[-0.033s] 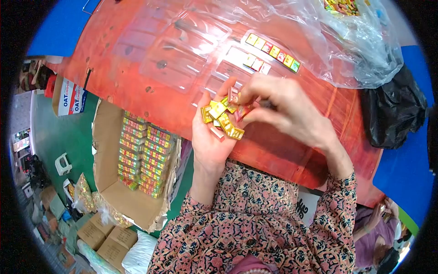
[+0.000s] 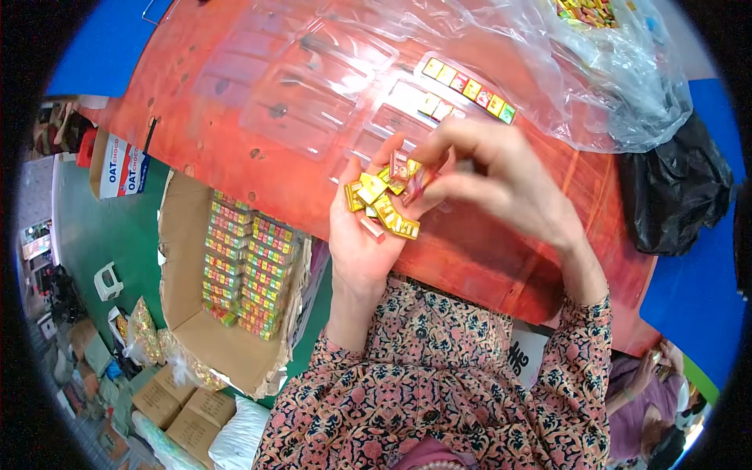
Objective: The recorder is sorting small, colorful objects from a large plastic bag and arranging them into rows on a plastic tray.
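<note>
My left hand (image 2: 364, 227) is palm up, cupping a loose pile of small wrapped candies (image 2: 372, 188), mostly yellow with a few red. Over the pile, my right hand (image 2: 493, 176) bends finger and thumb around a red wrapped candy (image 2: 415, 188), somewhat blurred. Just beyond my hands lies a clear plastic tray (image 2: 384, 117) with long slots. Its far slot holds a row of candies (image 2: 470, 88) in yellow, red and green. The nearer slot has a few candies (image 2: 433, 106), partly hidden behind my right hand.
More clear trays (image 2: 294, 110) lie left on the red table (image 2: 211, 157). A clear bag (image 2: 619, 94) of candies is at far right, above a black bag (image 2: 677, 188). An open carton (image 2: 184, 290) of packed trays stands at left. Someone in purple (image 2: 642, 399) is at lower right.
My right hand has shifted slightly up, now covering more of the candies in the nearer slot. The red candies in my left palm show more clearly. My left hand has stayed put.
</note>
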Tool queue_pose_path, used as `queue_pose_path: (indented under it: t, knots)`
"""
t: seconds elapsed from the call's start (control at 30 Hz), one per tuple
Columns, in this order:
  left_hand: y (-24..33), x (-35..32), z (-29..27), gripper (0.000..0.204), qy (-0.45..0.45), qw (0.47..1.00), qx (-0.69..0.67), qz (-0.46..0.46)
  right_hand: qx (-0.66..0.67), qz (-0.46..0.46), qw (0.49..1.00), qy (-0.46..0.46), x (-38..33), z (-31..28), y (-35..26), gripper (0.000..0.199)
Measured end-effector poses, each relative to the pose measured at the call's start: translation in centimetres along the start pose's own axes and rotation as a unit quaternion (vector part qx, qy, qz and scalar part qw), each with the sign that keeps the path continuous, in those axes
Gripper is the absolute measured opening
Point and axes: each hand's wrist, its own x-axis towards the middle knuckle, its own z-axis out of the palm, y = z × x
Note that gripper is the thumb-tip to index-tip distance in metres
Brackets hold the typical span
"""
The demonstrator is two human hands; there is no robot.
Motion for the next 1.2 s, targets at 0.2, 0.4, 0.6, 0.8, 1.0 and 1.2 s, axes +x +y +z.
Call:
queue_pose_path:
  t: [0.2,0.4,0.6,0.8,1.0,1.2]
  knots:
    - [-0.1,0.4,0.2,0.046,0.003,0.998,-0.056,-0.001,-0.068,0.063,0.987,0.134,3.8,-1.4,5.6,0.017]
    - [0.7,0.3,0.1,0.045,0.01,0.998,-0.065,0.015,-0.237,0.0,0.964,0.12,5.6,0.8,7.9,0.013]
    - [1.2,0.1,0.2,0.044,0.02,0.996,-0.087,0.017,-0.254,-0.017,0.956,0.148,6.2,1.2,7.6,0.013]
    - [1.5,0.0,0.1,0.044,0.006,0.995,-0.102,0.012,-0.29,-0.069,0.95,0.093,6.3,1.1,7.7,0.013]
    - [1.5,0.0,0.4,0.043,0.009,0.993,-0.114,0.009,-0.265,-0.079,0.959,0.056,6.1,0.2,7.6,0.011]
    - [1.6,-0.1,0.4,0.042,0.008,0.993,-0.121,0.006,-0.275,-0.084,0.955,0.067,5.6,0.1,7.3,0.009]
